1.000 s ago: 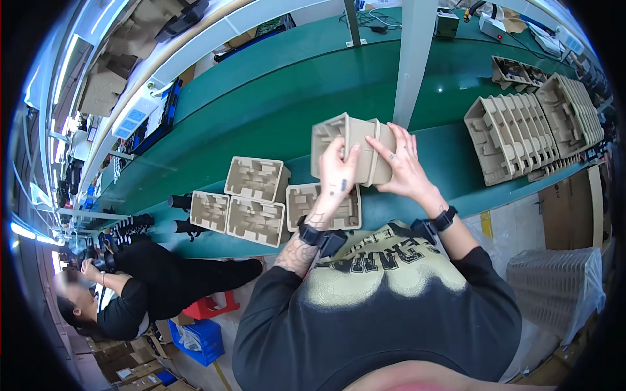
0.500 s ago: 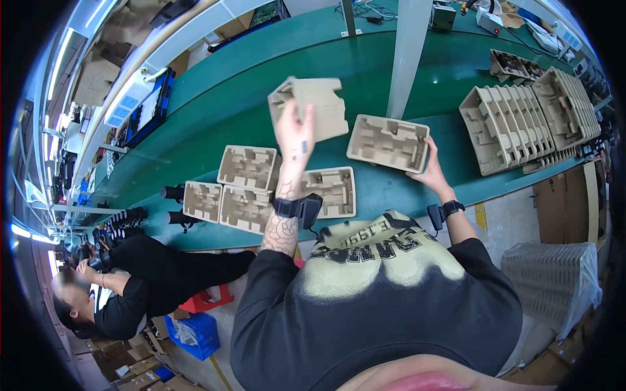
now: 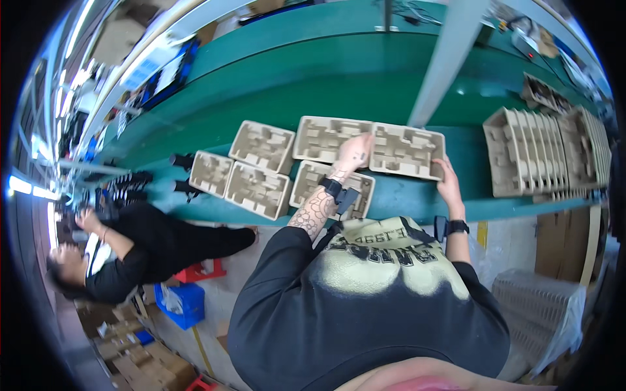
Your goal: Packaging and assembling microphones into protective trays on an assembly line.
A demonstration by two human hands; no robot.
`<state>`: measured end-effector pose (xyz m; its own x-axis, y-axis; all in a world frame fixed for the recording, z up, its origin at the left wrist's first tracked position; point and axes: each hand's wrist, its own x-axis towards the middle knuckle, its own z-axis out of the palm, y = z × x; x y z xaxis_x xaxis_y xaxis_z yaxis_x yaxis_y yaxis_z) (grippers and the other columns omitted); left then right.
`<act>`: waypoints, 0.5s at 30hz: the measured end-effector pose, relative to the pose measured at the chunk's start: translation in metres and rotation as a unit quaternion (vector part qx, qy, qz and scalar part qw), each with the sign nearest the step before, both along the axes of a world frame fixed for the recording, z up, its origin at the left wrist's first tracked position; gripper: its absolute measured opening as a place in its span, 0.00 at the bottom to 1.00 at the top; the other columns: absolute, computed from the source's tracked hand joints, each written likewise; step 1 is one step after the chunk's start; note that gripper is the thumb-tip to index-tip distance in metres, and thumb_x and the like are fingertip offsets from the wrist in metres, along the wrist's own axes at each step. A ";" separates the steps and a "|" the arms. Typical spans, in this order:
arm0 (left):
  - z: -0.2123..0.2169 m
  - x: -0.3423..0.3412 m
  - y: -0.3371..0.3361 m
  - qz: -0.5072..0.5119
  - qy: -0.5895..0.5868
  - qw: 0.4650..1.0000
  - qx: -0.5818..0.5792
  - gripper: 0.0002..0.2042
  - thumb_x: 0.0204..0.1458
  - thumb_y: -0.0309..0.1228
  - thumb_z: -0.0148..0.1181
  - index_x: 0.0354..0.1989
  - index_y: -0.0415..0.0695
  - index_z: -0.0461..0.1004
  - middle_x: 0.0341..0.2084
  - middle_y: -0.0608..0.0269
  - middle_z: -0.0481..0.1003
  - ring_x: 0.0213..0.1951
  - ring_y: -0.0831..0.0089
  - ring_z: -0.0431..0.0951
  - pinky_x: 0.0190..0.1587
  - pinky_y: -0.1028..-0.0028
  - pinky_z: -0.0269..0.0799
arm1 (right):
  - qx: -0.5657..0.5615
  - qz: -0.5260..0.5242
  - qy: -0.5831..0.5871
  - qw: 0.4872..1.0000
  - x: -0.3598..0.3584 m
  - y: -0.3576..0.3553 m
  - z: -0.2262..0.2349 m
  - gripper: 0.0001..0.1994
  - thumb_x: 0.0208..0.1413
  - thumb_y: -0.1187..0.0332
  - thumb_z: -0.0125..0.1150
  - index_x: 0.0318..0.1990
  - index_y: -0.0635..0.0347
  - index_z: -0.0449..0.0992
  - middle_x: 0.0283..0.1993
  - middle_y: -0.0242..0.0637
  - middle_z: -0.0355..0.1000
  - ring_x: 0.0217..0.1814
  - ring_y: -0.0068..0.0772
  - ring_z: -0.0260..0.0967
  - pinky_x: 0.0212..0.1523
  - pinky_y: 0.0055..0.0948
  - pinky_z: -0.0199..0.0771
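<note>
head view: right hand [image 3: 448, 180] touches a beige tray [image 3: 404, 151] from the right.

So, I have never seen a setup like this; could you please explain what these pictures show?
There is no machine here: a person works bare-handed, with a dark device strapped to each wrist. The view comes from the left of two fisheye cameras on their head, looking down, so straight edges bend.

Six beige trays lie open side up on the green bench, with stacked trays to the right. The left hand is where two trays meet; the right hand touches the far edge of the right one. How firmly either grips is unclear. Another person is at the left.
</note>
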<state>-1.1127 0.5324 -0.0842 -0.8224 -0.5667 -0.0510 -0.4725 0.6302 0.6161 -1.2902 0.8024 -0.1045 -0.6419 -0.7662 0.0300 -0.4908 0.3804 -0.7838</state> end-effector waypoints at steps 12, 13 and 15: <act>0.032 0.327 -0.110 0.466 0.238 0.845 -0.107 0.19 0.56 0.35 0.56 0.52 0.37 0.67 0.41 0.54 0.75 0.42 0.68 0.76 0.45 0.70 0.72 | -0.030 0.255 0.064 0.964 0.153 -0.084 0.084 0.24 0.42 0.79 0.54 0.52 0.58 0.71 0.66 0.48 0.55 0.73 0.55 0.42 0.70 0.50 0.40; 0.037 0.370 -0.131 0.479 0.327 0.810 -0.087 0.22 0.53 0.37 0.58 0.53 0.37 0.67 0.41 0.53 0.74 0.42 0.63 0.76 0.46 0.66 0.71 | -0.002 0.335 0.063 0.940 0.174 -0.099 0.084 0.21 0.42 0.76 0.56 0.49 0.58 0.74 0.66 0.45 0.56 0.73 0.55 0.41 0.70 0.53 0.38; 0.054 0.450 -0.178 0.572 0.137 0.761 -0.273 0.26 0.50 0.39 0.62 0.55 0.39 0.65 0.43 0.49 0.73 0.44 0.57 0.75 0.48 0.62 0.70 | 0.028 0.374 0.091 0.923 0.187 -0.115 0.072 0.19 0.42 0.75 0.56 0.46 0.58 0.75 0.67 0.44 0.56 0.74 0.55 0.39 0.70 0.54 0.37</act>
